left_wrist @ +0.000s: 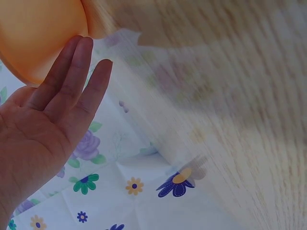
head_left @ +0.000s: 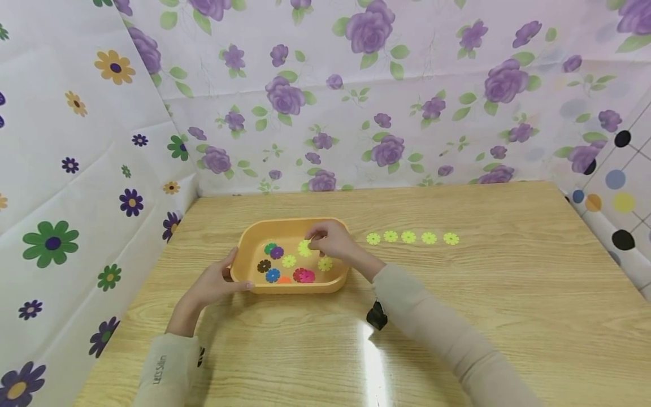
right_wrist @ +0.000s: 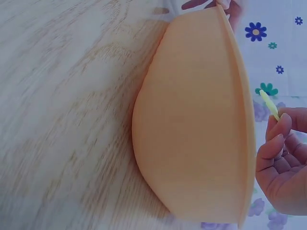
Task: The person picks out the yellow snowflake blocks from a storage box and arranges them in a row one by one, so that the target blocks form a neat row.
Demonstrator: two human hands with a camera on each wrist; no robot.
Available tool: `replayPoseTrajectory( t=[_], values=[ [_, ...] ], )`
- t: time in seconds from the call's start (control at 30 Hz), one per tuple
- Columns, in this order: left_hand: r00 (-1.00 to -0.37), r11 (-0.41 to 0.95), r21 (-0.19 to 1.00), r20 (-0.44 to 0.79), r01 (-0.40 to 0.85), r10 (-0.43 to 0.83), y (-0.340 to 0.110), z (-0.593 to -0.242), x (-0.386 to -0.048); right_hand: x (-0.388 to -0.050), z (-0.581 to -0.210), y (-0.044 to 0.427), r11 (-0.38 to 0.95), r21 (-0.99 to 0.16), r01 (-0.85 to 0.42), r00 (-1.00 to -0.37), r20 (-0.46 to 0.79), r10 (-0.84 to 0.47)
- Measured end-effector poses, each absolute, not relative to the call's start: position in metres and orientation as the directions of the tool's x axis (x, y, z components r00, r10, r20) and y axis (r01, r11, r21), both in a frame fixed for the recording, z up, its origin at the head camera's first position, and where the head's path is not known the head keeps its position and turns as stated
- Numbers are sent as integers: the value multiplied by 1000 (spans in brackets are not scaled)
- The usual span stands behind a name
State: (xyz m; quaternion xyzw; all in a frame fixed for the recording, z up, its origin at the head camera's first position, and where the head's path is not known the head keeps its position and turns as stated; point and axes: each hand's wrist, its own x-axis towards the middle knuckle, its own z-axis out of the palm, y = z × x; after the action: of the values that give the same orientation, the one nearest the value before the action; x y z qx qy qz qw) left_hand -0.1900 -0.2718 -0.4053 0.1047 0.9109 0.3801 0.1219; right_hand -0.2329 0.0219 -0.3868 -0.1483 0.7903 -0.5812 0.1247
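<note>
In the head view, my right hand [head_left: 333, 240] pinches a yellow-green snowflake disc [head_left: 304, 248] over the inside of an orange plastic basin [head_left: 294, 288]. The right wrist view shows that disc [right_wrist: 269, 104] edge-on between thumb and fingertip, above the basin's rim. My left hand [head_left: 213, 284] holds the basin's left end, thumb on the front rim. Its long fingers rest nearly straight against the outer wall in the left wrist view. Inside the basin lie yellow-green discs [head_left: 289, 261], plus purple [head_left: 277, 252], green, brown, blue [head_left: 273, 275], orange and pink discs.
Several yellow-green discs [head_left: 408, 237] form a row on the wooden table [head_left: 488, 316], right of the basin. Purple-flowered cloth [head_left: 356, 102] hangs behind the table. Another flower-printed sheet [head_left: 91, 186] stands along the left side, and a dotted one along the right.
</note>
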Motion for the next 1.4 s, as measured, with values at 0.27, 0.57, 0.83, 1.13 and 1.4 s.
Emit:
replayPoseTrajectory(
  t=[0.27,0.57,0.83,1.13,1.4],
  values=[
    [-948,700,707,-149,97,282,-271,-403,-190,-226,-385,36,337,-925,-178,-919,34,-394],
    [-947,691,714,-135,110,290,-272,-403,-190,-217,-386,50,307,-937,-169,-922,40,-386],
    [-944,689,712,-121,134,308,-272,-404,-191,-212,-387,67,265,-952,-156,-922,44,-385],
    [-944,697,704,-120,136,306,-272,-403,-190,-210,-387,78,168,-985,-48,-920,-22,-392],
    [-945,693,704,-101,152,310,-271,-404,-189,-208,-385,89,155,-988,2,-931,-59,-359]
  ],
)
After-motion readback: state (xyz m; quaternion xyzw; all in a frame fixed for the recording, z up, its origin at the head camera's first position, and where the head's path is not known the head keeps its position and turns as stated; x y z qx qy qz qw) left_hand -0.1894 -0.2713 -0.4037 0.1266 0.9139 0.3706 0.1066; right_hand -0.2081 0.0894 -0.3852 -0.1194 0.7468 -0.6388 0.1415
